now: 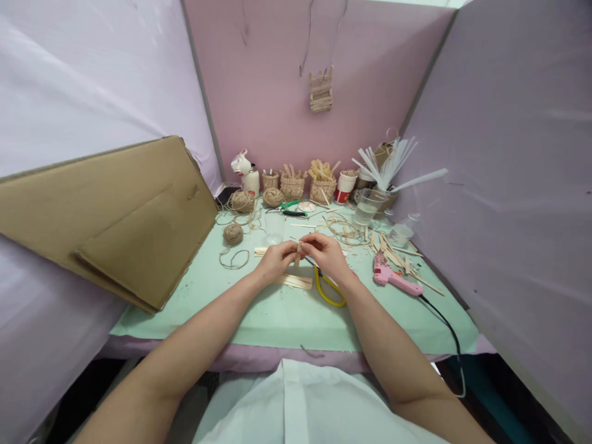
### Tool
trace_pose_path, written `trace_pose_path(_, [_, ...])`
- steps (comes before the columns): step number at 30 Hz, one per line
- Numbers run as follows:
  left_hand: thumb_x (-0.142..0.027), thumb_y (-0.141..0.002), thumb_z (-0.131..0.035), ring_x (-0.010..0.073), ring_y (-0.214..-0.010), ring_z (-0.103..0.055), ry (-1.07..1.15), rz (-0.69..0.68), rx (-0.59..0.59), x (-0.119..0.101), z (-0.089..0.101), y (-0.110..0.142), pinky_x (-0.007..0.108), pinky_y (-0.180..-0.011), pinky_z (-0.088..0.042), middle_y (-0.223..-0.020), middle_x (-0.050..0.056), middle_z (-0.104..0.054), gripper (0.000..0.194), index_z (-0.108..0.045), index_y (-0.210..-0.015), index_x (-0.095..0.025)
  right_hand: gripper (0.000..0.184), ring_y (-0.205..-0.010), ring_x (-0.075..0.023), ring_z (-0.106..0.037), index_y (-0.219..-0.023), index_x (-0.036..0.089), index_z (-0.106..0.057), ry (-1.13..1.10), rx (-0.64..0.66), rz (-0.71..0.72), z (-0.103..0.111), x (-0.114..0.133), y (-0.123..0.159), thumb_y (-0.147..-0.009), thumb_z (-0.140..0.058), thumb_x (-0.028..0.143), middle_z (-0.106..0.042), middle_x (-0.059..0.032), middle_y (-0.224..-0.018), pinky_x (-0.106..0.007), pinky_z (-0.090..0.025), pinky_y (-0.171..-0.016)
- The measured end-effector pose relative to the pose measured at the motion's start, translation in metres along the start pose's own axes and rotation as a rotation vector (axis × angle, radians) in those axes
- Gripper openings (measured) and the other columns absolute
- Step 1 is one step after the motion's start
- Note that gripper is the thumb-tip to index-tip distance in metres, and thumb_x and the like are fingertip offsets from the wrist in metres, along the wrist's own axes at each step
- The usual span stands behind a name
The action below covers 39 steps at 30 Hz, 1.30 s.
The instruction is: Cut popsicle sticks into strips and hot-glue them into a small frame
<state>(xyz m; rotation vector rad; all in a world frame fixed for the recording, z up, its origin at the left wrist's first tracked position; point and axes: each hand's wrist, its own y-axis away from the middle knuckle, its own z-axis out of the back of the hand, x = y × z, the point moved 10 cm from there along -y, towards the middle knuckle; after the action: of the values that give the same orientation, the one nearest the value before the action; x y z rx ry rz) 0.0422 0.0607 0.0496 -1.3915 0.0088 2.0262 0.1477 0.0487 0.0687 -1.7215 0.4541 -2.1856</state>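
Note:
Over the middle of the table, my left hand [276, 260] and my right hand [327, 254] meet fingertip to fingertip. Both pinch a short flat wooden stick [297, 261], whose upper end is partly covered by the fingers. Just below the right hand lie scissors with yellow handles [329, 295]; the wrist hides part of them. A row of pale wooden sticks [296, 282] rests on the table under the hands. More sticks [260, 251] show behind the left hand, next to a clear plastic cup [274, 229].
A pink glue gun [395, 277] with a black cord lies at right, near scattered wood strips [393, 253]. Twine balls [232, 234], pliers [291, 209] and stick-filled baskets [322, 188] stand farther back. Cardboard [139, 216] leans at left. A small wooden piece [320, 92] hangs on the back wall.

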Motion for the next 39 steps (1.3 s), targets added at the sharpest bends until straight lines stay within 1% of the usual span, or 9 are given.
trace_pose_path(2, [-0.024, -0.081, -0.048, 0.0164, -0.086, -0.061, 0.008, 0.002, 0.031, 0.001, -0.002, -0.001, 0.028, -0.082, -0.046, -0.088, 0.004, -0.068, 0.019, -0.064, -0.088, -0.016, 0.009, -0.064, -0.0154, -0.064, -0.082, 0.02, -0.064, -0.006, 0.001, 0.001, 0.0, 0.0, 0.0, -0.078, -0.06, 0.027, -0.066, -0.0014, -0.075, -0.028, -0.052, -0.064])
trace_pose_path(7, [-0.019, -0.076, -0.049, 0.0182, -0.092, -0.06, -0.051, 0.065, 0.199, 0.008, -0.004, -0.004, 0.029, -0.086, -0.044, -0.095, 0.005, -0.068, 0.025, -0.067, -0.092, -0.016, 0.01, -0.065, -0.0154, -0.063, -0.081, 0.02, -0.064, -0.032, 0.002, -0.022, 0.0, -0.002, -0.001, -0.077, -0.06, 0.029, -0.066, -0.0015, -0.074, -0.028, -0.051, -0.064])
trace_pose_path(10, [-0.019, -0.074, -0.052, 0.0191, -0.095, -0.06, 0.048, 0.113, 0.303, 0.007, -0.005, -0.002, 0.03, -0.087, -0.044, -0.101, 0.007, -0.068, 0.03, -0.067, -0.099, -0.014, 0.01, -0.067, -0.0146, -0.061, -0.08, 0.02, -0.064, -0.051, 0.024, -0.032, -0.001, -0.001, -0.001, -0.077, -0.06, 0.028, -0.065, -0.0013, -0.074, -0.027, -0.05, -0.064])
trace_pose_path(12, [-0.02, -0.072, -0.055, 0.0195, -0.095, -0.061, 0.124, 0.139, 0.381, 0.005, -0.01, 0.0, 0.031, -0.086, -0.045, -0.101, 0.008, -0.069, 0.028, -0.067, -0.097, -0.013, 0.011, -0.066, -0.0136, -0.059, -0.079, 0.019, -0.065, -0.069, 0.021, -0.029, 0.0, 0.001, -0.002, -0.076, -0.061, 0.029, -0.065, -0.001, -0.073, -0.026, -0.048, -0.063])
trace_pose_path(14, [-0.021, -0.071, -0.057, 0.0194, -0.092, -0.062, 0.155, 0.159, 0.415, 0.004, -0.013, 0.002, 0.031, -0.085, -0.046, -0.096, 0.008, -0.069, 0.024, -0.069, -0.091, -0.013, 0.011, -0.064, -0.0126, -0.057, -0.078, 0.019, -0.065, -0.093, 0.022, -0.025, 0.001, 0.005, -0.002, -0.075, -0.062, 0.029, -0.063, -0.0004, -0.071, -0.025, -0.047, -0.061])
trace_pose_path(21, [-0.024, -0.068, -0.06, 0.0178, -0.081, -0.061, 0.169, 0.135, 0.345, 0.008, -0.013, 0.0, 0.031, -0.078, -0.047, -0.083, 0.005, -0.069, 0.018, -0.068, -0.08, -0.014, 0.014, -0.065, -0.0132, -0.059, -0.085, 0.02, -0.066, -0.089, 0.053, -0.048, -0.002, 0.007, -0.001, -0.076, -0.06, 0.029, -0.065, -0.0006, -0.074, -0.027, -0.049, -0.064])
trace_pose_path(26, [-0.023, -0.071, -0.054, 0.0156, -0.075, -0.058, -0.015, 0.056, 0.207, 0.008, -0.004, -0.004, 0.027, -0.074, -0.045, -0.077, 0.002, -0.066, 0.015, -0.067, -0.075, -0.015, 0.016, -0.076, -0.016, -0.063, -0.089, 0.02, -0.067, 0.0, 0.039, -0.016, -0.001, 0.004, 0.0, -0.075, -0.062, 0.028, -0.068, -0.0034, -0.084, -0.029, -0.05, -0.07])
trace_pose_path(32, [-0.028, -0.072, -0.055, 0.014, -0.07, -0.056, -0.099, 0.037, 0.236, 0.012, -0.01, -0.001, 0.025, -0.069, -0.043, -0.074, 0.0, -0.063, 0.015, -0.063, -0.075, -0.015, 0.015, -0.077, -0.0157, -0.062, -0.089, 0.02, -0.067, 0.105, 0.037, 0.01, -0.002, 0.004, 0.0, -0.077, -0.06, 0.025, -0.067, -0.0038, -0.088, -0.029, -0.049, -0.071])
trace_pose_path(39, [-0.023, -0.074, -0.051, 0.0146, -0.075, -0.057, -0.071, 0.005, 0.307, 0.004, -0.016, 0.0, 0.026, -0.073, -0.044, -0.077, 0.001, -0.063, 0.013, -0.062, -0.076, -0.016, 0.01, -0.07, -0.0144, -0.058, -0.078, 0.019, -0.064, 0.095, 0.043, -0.004, -0.001, 0.003, -0.001, -0.076, -0.062, 0.029, -0.064, -0.0008, -0.075, -0.026, -0.046, -0.064])
